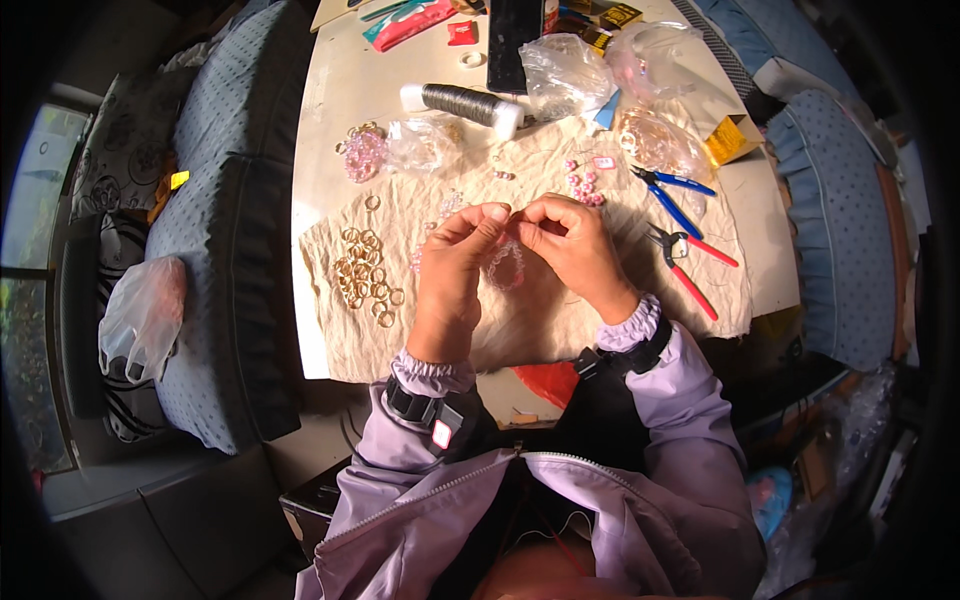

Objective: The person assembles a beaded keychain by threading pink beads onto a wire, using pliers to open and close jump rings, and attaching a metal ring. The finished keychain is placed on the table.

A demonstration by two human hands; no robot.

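Above the cloth, my left hand (452, 275) and my right hand (578, 252) meet with thumbs and forefingers pinched close together. A loop of small clear and pinkish beads (505, 268) hangs just below the fingertips, and both hands appear to pinch its upper end. My fingers hide the exact spot they grip. Partly behind my left hand lies another strand of pale beads (450, 205). To the left is a spread of gold rings (362, 268). Beyond my right hand sits a group of pink and white beads (583, 183).
Blue-handled pliers (672, 195) and red-handled cutters (692, 265) lie on the beige cloth (640, 330) at right. Farther back are a spool of dark thread (465, 103), pink beaded rings (363, 155), plastic bags (567, 75) and a black phone-like slab (515, 45).
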